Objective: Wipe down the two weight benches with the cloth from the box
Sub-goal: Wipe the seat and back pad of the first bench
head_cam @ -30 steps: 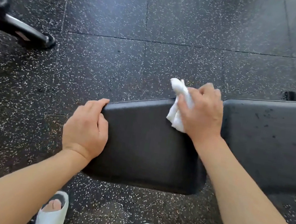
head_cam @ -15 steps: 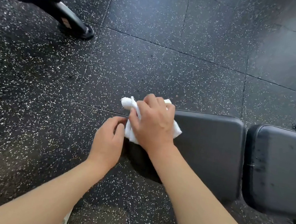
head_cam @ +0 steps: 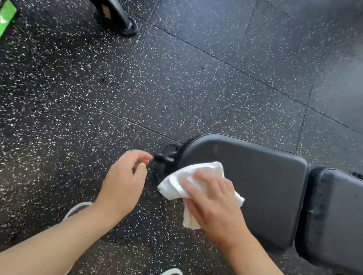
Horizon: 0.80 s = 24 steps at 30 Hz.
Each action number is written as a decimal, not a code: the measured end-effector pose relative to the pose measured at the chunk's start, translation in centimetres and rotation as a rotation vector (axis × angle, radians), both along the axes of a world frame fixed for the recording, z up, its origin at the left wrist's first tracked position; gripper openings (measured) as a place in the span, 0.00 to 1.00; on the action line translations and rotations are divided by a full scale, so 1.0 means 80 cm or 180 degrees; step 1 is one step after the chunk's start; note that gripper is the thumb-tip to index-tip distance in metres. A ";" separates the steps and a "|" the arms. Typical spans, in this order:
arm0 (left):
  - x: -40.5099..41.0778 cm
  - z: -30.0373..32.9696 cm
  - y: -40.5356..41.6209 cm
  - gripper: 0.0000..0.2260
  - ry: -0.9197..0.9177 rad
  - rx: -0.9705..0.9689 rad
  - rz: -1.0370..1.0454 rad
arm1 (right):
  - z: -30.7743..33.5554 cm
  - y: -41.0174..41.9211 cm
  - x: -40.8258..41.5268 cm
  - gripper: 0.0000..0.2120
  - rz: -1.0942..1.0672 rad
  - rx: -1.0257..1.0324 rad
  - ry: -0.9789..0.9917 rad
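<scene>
Wiping the end of the bench pad with a white cloth.

The right hand (head_cam: pixel 212 203), in the lower centre of the frame, lies flat with fingers spread, pressing the cloth (head_cam: pixel 182 185) onto the left end of the bench (head_cam: pixel 251 185); the cloth bunches under the palm and spills past the pad's edge. The left hand (head_cam: pixel 125 181) hovers just left of it, fingers loosely curled and holding nothing, near a black bracket (head_cam: pixel 165 158) at the bench's end. The cloth looks soft, light and limp, so I'd say it is best gathered under the palm rather than pinched by a corner. The padded bench looks firm, smooth and heavy on the speckled floor (head_cam: pixel 184 79). Its long axis runs left to right across the frame, the narrower rounded end pointing left.
</scene>
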<state>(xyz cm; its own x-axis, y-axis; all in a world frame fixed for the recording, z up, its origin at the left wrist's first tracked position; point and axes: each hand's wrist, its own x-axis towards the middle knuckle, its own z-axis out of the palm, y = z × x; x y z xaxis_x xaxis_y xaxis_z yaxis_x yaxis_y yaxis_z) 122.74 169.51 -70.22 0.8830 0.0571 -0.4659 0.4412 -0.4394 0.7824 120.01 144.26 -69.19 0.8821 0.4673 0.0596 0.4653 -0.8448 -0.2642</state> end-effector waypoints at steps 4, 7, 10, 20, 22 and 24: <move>0.001 0.005 -0.007 0.13 -0.0077 -0.0091 0.0025 | 0.005 -0.021 0.036 0.16 -0.1530 0.0248 -0.0140; -0.008 0.006 -0.008 0.13 -0.0058 -0.0153 0.0134 | -0.004 0.019 0.084 0.14 -0.1805 0.0073 -0.0310; -0.015 0.007 -0.008 0.14 -0.0021 -0.0143 0.0178 | -0.012 0.070 0.118 0.10 -0.1616 -0.0022 -0.0510; 0.019 0.033 -0.050 0.18 -0.0749 0.0122 -0.0128 | 0.000 0.020 -0.016 0.14 -0.0387 0.0210 -0.0323; 0.024 0.038 -0.074 0.19 -0.1031 0.0404 -0.0625 | -0.001 -0.020 -0.036 0.16 -0.0584 0.0155 -0.0308; 0.030 0.044 -0.099 0.20 -0.1332 0.0616 -0.1147 | -0.003 -0.062 -0.049 0.15 -0.0992 0.0145 -0.0357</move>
<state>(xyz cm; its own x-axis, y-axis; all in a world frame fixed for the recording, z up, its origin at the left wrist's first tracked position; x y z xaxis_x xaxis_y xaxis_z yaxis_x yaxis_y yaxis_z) 125.16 161.61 -66.72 0.9691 -0.2317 -0.0842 -0.0920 -0.6568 0.7484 116.08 139.30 -69.43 0.9690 0.1706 0.1789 0.2147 -0.9395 -0.2668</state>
